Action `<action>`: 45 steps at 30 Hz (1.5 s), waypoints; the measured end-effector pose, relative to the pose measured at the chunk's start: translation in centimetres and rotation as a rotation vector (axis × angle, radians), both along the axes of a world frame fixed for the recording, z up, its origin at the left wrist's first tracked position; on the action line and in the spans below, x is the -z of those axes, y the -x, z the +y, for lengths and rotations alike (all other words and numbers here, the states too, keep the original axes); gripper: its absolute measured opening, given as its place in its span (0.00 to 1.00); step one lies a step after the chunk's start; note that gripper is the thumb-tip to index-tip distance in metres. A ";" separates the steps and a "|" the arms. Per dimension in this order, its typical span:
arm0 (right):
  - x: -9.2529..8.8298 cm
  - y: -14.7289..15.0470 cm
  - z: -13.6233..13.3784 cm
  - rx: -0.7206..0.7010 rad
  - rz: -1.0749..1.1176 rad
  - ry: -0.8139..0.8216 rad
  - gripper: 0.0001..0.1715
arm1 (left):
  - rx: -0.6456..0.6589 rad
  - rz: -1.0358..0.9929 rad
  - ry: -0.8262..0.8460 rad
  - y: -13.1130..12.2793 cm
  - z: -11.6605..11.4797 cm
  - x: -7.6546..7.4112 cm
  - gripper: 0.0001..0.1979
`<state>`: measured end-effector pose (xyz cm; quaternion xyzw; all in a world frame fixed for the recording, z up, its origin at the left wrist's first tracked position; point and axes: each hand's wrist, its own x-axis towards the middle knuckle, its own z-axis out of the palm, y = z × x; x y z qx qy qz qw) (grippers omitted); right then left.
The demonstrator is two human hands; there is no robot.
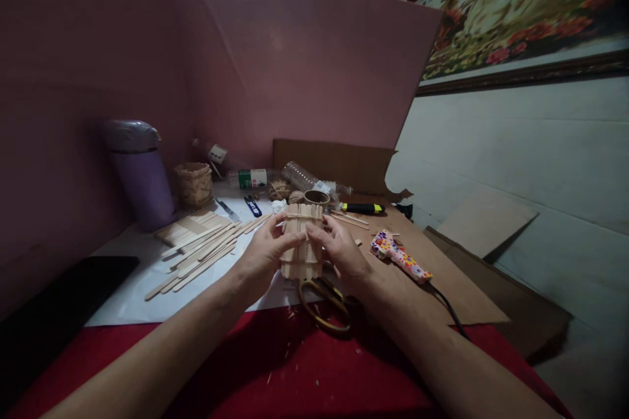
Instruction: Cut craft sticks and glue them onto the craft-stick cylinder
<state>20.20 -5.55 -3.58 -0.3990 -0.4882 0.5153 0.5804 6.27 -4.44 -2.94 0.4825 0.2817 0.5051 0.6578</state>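
Observation:
Between my two hands stands a small cup made of upright popsicle sticks (301,256), with twine bands around it near the top and bottom. My left hand (268,243) grips its left side, the thumb lying across the front. From the right, my right hand (341,245) holds it the same way, thumb on the front face. Just below the cup, the handles of a pair of scissors (324,326) lie at the table's near side; their blades are hidden. Behind the cup shows the rim of a cardboard tube (316,197).
Loose popsicle sticks (201,258) spread on white paper at left. A floral glue gun (400,258) with a cord rests on cardboard at right. Farther back are a yellow-black cutter (363,208), plastic bottles (304,177), a finished-looking stick pot (193,184) and a purple tumbler (142,177).

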 end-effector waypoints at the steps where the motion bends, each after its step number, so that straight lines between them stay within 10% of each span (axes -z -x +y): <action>1: 0.0 0.0 0.0 0.000 0.001 -0.004 0.32 | -0.004 0.003 -0.001 0.0 -0.1 -0.1 0.27; 30: 0.0 -0.2 0.0 0.047 -0.080 0.003 0.25 | -0.011 -0.003 0.003 0.1 -0.1 -0.2 0.26; 37: 0.1 -0.9 -0.1 0.504 -0.398 -0.455 0.14 | 0.009 -0.012 -0.020 0.2 -0.1 -0.4 0.24; 45: -0.5 -0.3 -1.5 0.462 -0.689 -0.729 0.05 | -0.053 -0.005 -0.034 0.3 0.1 -0.1 0.25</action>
